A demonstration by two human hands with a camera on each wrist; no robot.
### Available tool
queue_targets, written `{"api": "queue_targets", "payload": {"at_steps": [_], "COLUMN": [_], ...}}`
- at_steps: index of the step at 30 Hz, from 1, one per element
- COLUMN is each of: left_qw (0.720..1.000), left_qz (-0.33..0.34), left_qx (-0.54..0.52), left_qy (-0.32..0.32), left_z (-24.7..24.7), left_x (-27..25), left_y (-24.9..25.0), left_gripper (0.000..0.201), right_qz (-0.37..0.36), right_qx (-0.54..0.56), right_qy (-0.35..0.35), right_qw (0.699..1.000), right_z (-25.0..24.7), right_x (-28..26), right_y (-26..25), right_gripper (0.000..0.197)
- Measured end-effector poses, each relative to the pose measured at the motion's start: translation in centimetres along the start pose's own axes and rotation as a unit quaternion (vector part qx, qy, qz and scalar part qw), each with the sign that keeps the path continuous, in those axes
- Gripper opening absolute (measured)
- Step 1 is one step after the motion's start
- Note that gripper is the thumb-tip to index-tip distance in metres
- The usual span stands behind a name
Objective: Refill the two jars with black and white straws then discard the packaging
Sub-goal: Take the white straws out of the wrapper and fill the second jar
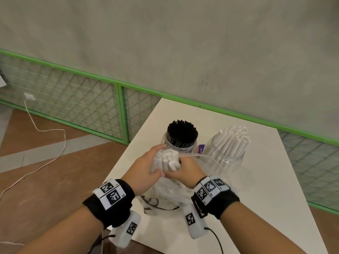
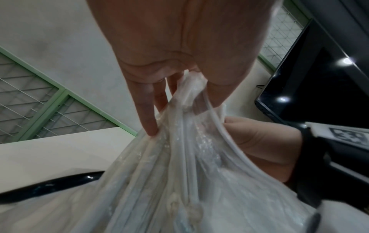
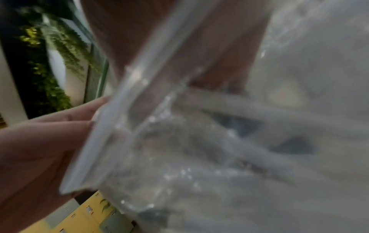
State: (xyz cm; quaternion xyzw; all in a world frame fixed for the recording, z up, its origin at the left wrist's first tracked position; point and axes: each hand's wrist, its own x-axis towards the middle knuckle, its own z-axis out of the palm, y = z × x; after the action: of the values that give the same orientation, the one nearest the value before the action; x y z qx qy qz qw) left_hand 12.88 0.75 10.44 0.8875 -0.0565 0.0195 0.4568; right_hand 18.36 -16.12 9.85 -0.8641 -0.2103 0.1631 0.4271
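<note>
A clear plastic bag (image 1: 166, 193) holding a bundle of white straws (image 1: 167, 159) stands upright on the white table (image 1: 266, 180), in front of the jars. My left hand (image 1: 157, 162) grips the bundle's top through the bag from the left. My right hand (image 1: 176, 169) grips it from the right, by the bag's zip rim. Behind stand a clear jar packed with black straws (image 1: 182, 133) and a clear jar of white straws (image 1: 232, 142). In the left wrist view my left hand (image 2: 179, 100) pinches the bag (image 2: 179, 173). The right wrist view shows blurred plastic (image 3: 199, 141).
Plastic with black print (image 1: 156, 205) lies under the bag near the table's front edge. A purple label (image 1: 201, 149) shows between the jars. A green-framed mesh fence (image 1: 119, 107) runs behind the table. A white cable (image 1: 45, 129) trails over the floor at left.
</note>
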Motion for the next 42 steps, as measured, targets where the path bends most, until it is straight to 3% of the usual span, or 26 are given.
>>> {"api": "queue_targets", "payload": {"at_steps": [3, 6, 9, 12, 17, 22, 26, 28, 31, 36, 39, 42], "left_qw": [1.0, 0.998, 0.996, 0.995, 0.996, 0.996, 0.997, 0.996, 0.996, 0.995, 0.995, 0.995], "left_qz": [0.004, -0.012, -0.034, -0.038, -0.037, -0.027, -0.026, -0.025, -0.029, -0.036, -0.037, -0.041], "left_qx": [0.007, -0.003, 0.001, 0.006, 0.014, 0.024, 0.025, 0.028, 0.028, 0.034, 0.038, 0.047], "left_qy": [0.027, 0.069, 0.086, 0.09, 0.086, 0.082, 0.075, 0.079, 0.081, 0.082, 0.083, 0.084], "left_z": [-0.1, -0.1, -0.3, -0.3, -0.1, 0.1, 0.2, 0.2, 0.1, 0.0, 0.1, 0.1], "left_x": [-0.1, 0.2, 0.5, 0.8, 0.4, 0.3, 0.5, 0.6, 0.9, 1.1, 1.2, 1.3], "left_y": [-0.1, -0.2, -0.2, -0.3, -0.1, 0.1, 0.3, 0.2, -0.1, -0.1, -0.1, -0.1], "left_gripper": [0.057, 0.038, 0.033, 0.034, 0.037, 0.04, 0.043, 0.042, 0.041, 0.04, 0.04, 0.04], "right_qz": [0.014, 0.009, -0.024, -0.073, -0.078, 0.037, 0.059, 0.037, -0.057, -0.192, -0.186, -0.138], "right_qx": [0.006, 0.024, 0.07, 0.118, 0.252, 0.228, 0.228, 0.24, 0.266, 0.337, 0.359, 0.326], "right_qy": [-0.01, -0.039, -0.049, 0.026, 0.241, 0.268, 0.278, 0.28, 0.268, 0.339, 0.378, 0.404], "right_qw": [1.0, 0.999, 0.996, 0.99, 0.934, 0.935, 0.931, 0.929, 0.924, 0.857, 0.833, 0.844], "right_z": [-0.3, -1.3, -2.4, -3.8, -4.9, -1.8, -1.4, -2.7, -6.3, -14.7, -18.3, -19.2], "right_x": [0.1, -0.7, -2.0, -3.3, -4.3, -4.0, -3.5, -3.6, -4.4, -5.3, -4.4, -2.7], "right_y": [-0.1, 0.1, -0.4, -1.3, 0.2, 4.7, 5.5, 4.1, 0.6, -3.3, -2.5, -0.2], "right_gripper": [0.026, 0.02, 0.022, 0.015, 0.014, 0.013, 0.01, 0.01, 0.015, 0.02, 0.022, 0.02]}}
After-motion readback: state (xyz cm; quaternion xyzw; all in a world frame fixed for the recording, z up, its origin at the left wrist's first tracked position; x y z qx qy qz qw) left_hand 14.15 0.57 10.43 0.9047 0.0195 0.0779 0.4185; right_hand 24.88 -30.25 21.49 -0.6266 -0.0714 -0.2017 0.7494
